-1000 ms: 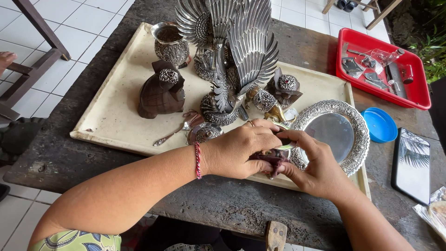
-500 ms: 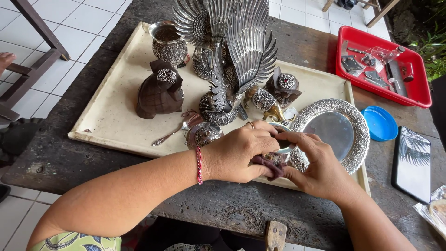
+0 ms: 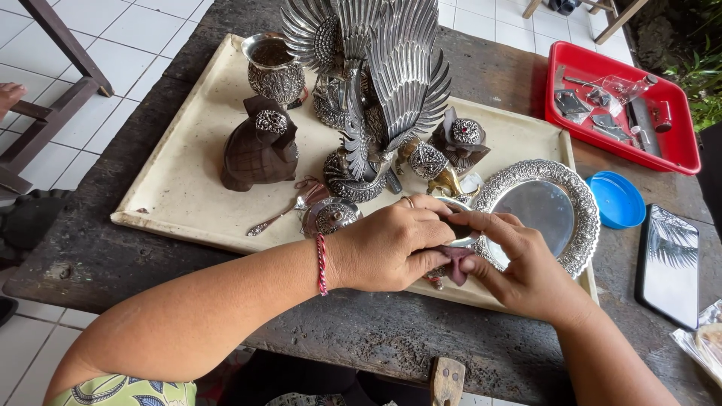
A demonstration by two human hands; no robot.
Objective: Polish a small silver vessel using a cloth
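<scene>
The dark wooden table (image 3: 105,248) runs under everything, and on it, stretching away from both hands, lies the big cream tray (image 3: 180,188). Straight beyond the knuckles of the left hand (image 3: 387,248) stands the tall winged silver bird (image 3: 380,98), the biggest piece on the tray. Off to that hand's far left sits the dark carved wooden figure (image 3: 259,146), with the embossed silver cup (image 3: 274,71) farther back still. Just past the fingertips of the right hand (image 3: 519,263) rests the round silver plate (image 3: 545,210) with its patterned rim, nearly touching them. Well beyond and to the right of that hand are the red tray (image 3: 677,150) of small tools, the blue lid (image 3: 617,199) and the black phone (image 3: 669,263).

Between the two hands is a small silver bowl (image 3: 460,233), mostly hidden. The left hand curls over it from above, grasping it. The right hand pinches a small purplish cloth (image 3: 453,261) against the bowl's underside, thumb and fingers closed on it. A little domed silver lid (image 3: 331,216) and a slim spoon (image 3: 282,216) lie just left of the left wrist.
</scene>
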